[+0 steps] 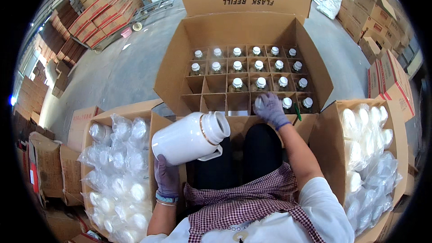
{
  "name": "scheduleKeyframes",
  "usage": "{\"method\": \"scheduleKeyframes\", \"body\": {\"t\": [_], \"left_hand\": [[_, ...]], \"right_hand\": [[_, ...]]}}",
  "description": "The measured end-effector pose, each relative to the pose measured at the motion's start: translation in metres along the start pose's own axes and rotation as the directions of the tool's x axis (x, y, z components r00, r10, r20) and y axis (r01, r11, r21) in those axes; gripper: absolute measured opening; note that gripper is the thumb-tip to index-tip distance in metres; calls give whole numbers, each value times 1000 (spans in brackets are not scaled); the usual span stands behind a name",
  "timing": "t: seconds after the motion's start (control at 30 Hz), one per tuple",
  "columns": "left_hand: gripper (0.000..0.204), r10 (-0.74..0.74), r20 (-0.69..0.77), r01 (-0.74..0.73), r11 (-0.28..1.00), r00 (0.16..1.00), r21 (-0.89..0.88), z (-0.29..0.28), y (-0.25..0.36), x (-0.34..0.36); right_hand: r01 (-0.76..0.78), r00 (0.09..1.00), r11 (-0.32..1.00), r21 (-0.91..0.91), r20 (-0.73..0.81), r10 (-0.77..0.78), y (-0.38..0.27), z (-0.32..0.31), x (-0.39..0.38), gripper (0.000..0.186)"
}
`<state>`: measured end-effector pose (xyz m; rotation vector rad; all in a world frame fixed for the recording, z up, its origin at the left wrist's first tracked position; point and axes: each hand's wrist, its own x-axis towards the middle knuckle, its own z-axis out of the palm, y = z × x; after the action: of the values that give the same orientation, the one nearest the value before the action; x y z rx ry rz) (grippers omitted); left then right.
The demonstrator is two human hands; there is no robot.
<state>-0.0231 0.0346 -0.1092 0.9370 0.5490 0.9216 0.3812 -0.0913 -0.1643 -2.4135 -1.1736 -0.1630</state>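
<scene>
My left hand, in a grey-purple glove, holds a white jug-like flask body with a gold band and handle, tilted on its side, mouth toward the right. My gloved right hand is closed around the top of a bottle in the front row of a divided cardboard box; its fingers partly hide it. Several glass bottles with white caps stand in the compartments. A thin green object lies beside my right hand.
An open carton of bagged white items is at my left, another at my right. Stacked cartons and a cart stand back left, more cartons back right, on a grey floor. A pink basin sits behind.
</scene>
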Motion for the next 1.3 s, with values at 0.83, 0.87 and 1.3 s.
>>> {"method": "scheduleKeyframes", "body": {"t": [0.83, 0.87, 1.3], "left_hand": [[57, 575, 506, -614, -9, 643, 789, 11, 3, -25], [53, 540, 495, -653, 139, 680, 745, 19, 11, -27], [31, 325, 303, -431, 471, 896, 770, 38, -3, -1]], "right_hand": [[-424, 809, 359, 831, 526, -263, -106, -109, -134, 75], [-616, 673, 299, 728, 684, -281, -95, -116, -128, 60], [-430, 889, 276, 859, 456, -33, -98, -124, -155, 83]]}}
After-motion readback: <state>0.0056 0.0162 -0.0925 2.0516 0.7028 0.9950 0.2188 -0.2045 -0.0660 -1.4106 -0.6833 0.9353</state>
